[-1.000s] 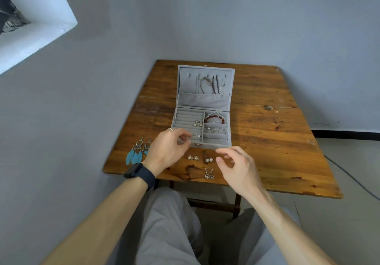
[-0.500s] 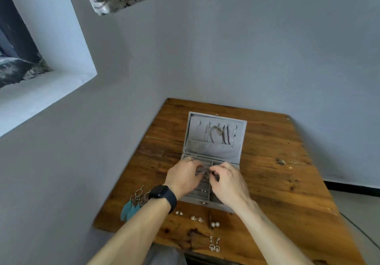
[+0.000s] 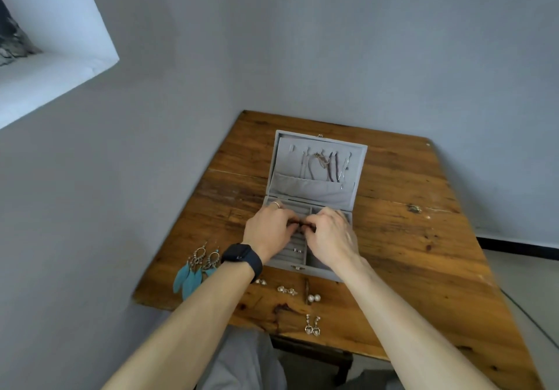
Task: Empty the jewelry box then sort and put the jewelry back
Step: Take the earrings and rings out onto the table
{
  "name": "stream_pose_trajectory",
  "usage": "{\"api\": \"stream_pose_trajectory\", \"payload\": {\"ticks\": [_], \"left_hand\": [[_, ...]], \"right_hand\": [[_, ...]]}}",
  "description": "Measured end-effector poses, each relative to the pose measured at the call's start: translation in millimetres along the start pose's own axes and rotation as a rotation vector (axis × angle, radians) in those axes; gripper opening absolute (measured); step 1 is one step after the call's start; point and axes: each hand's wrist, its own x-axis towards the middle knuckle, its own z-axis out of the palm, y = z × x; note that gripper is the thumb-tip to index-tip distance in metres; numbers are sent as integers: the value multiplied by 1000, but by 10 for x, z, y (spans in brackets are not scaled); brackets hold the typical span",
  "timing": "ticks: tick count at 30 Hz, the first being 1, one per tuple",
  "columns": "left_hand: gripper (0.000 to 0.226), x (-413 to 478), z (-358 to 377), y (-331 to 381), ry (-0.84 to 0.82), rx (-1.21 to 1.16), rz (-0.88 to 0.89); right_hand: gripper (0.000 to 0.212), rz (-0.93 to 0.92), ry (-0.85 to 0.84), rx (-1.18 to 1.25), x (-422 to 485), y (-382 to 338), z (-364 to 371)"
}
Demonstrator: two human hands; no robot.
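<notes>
Two bare hands meet over the open grey jewelry box at mid-table, head view. L hand, w/ a black watch on the wrist, and R hand both have fingers curled, tips pinching one small dark piece btwn them above the ring rolls; too small to name. Chains hang in the lid. On the wooden table, near its front edge, lie blue feather earrings, pearl studs and heart drops. Such pieces likely handle light, tiny and slippery, w/ thin hooks that bend; best pinched at the body, not the wire.
</notes>
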Motion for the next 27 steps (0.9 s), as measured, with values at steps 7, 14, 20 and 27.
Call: {"api": "stream_pose_trajectory", "payload": {"ticks": [7, 14, 20, 27], "left_hand": [[17, -27, -15, 31, 25, -12, -40], [10, -191, -108, 56, 62, -177, -73], [4, -569, -211, 189, 62, -355, -43], [8, -992, -96, 428, -44, -338, 30]], "right_hand": [[25, 60, -15, 48, 38, -45, 3], [9, 87, 133, 349, -211, -8, -81], [8, 96, 185, 599, -879, 45, -260], [7, 194, 125, 611, -1500, 272, -126]]}}
